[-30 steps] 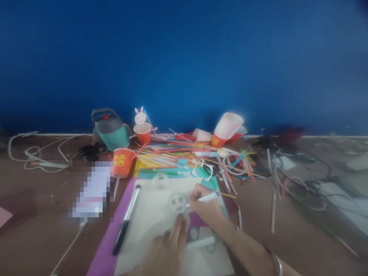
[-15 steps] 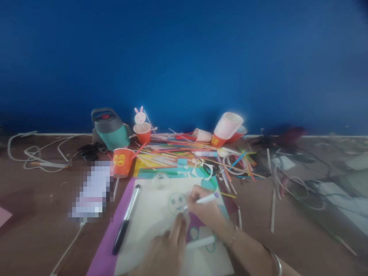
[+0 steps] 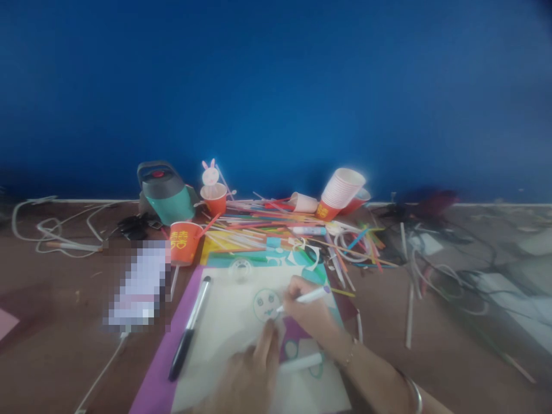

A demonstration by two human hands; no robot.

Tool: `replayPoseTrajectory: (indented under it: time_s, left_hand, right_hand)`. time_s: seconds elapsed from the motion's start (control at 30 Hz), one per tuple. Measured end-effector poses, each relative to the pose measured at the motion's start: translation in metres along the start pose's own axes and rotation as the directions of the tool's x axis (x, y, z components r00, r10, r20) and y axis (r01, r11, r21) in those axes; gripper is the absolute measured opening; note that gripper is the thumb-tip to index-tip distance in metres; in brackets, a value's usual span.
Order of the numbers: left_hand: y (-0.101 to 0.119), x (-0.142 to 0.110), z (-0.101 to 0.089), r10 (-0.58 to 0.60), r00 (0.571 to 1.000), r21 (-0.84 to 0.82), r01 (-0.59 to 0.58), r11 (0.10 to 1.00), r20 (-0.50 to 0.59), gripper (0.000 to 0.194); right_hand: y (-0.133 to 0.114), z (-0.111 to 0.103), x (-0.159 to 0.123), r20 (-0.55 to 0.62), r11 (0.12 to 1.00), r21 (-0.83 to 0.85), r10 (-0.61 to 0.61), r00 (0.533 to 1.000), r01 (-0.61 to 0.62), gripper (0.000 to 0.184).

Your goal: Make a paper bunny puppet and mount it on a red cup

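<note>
My right hand (image 3: 304, 305) is closed around a white marker (image 3: 314, 295) with a purple end. Its tip meets the right side of a round face drawing (image 3: 265, 305) with eyes and a mouth, done in thin green line. My left hand (image 3: 254, 365) rests on the white paper (image 3: 224, 322) just below the drawing, index finger stretched out against the sheet; its other fingers are blurred. To its right lie a white marker cap or pen (image 3: 301, 363) and small green-outlined rings (image 3: 291, 349). A black-and-silver marker (image 3: 190, 330) lies along the left of the paper.
Behind the paper spread many coloured straws (image 3: 259, 221) and a tape roll (image 3: 240, 269). Red paper cups (image 3: 184, 244), a cup stack (image 3: 342, 190) and a teal jug (image 3: 168, 198) stand near the blue wall. A blurred-out phone (image 3: 140, 284) with a cable lies left.
The marker's rear end has shifted slightly up and to the right in my right hand. My left hand stays in place on the paper.
</note>
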State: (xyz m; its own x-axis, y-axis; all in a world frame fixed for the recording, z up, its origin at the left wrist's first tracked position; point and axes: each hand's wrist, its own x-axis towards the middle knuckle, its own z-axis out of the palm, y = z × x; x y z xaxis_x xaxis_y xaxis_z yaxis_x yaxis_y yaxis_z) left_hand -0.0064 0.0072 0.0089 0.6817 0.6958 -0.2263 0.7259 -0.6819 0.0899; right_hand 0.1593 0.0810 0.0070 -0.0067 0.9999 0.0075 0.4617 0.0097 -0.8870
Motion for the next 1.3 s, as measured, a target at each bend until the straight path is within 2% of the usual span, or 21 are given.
replayPoseTrajectory:
  time_s: [0.1,0.37,0.8,0.93,1.03,1.13,1.23,1.3]
  left_hand:
    - [0.001,0.0,0.002,-0.011,0.999,0.025,0.012,1.0,-0.038,0.063]
    - [0.0,-0.002,0.006,-0.007,1.0,0.032,0.008,0.999,-0.027,0.061]
    - [0.0,-0.004,0.013,0.007,0.99,0.061,0.002,0.998,-0.142,0.056]
    - [-0.002,-0.003,0.016,0.028,0.989,0.025,-0.025,0.999,-0.142,0.058]
    - [-0.003,-0.003,0.016,0.021,0.991,0.002,-0.021,1.0,-0.131,0.062]
    - [-0.004,-0.003,0.018,0.018,0.988,-0.051,-0.026,0.998,-0.153,0.063]
    - [-0.004,-0.001,0.019,0.015,0.973,-0.136,-0.048,0.99,-0.229,0.058]
    - [-0.005,0.0,0.015,0.001,0.961,-0.251,-0.073,0.965,-0.276,0.054]
  right_hand:
    - [-0.001,0.001,0.0,-0.021,0.999,0.05,0.005,1.0,-0.004,0.023]
    - [-0.003,0.009,-0.004,0.117,0.998,-0.003,-0.059,0.991,0.059,0.019]
    - [0.004,0.012,-0.005,0.116,0.997,-0.019,-0.069,0.991,0.071,0.02]
    - [0.004,0.013,-0.005,0.115,0.998,0.011,-0.063,0.991,0.063,0.021]
    - [0.001,0.009,-0.002,0.09,0.996,0.091,-0.021,0.996,0.013,0.022]
    - [-0.001,0.003,0.005,0.036,0.958,0.262,0.107,0.994,-0.113,0.025]
    - [0.001,-0.003,0.01,0.035,0.854,0.477,0.216,0.976,-0.206,0.028]
    - [0.001,-0.007,0.013,0.069,0.777,0.579,0.257,0.964,-0.248,0.03]
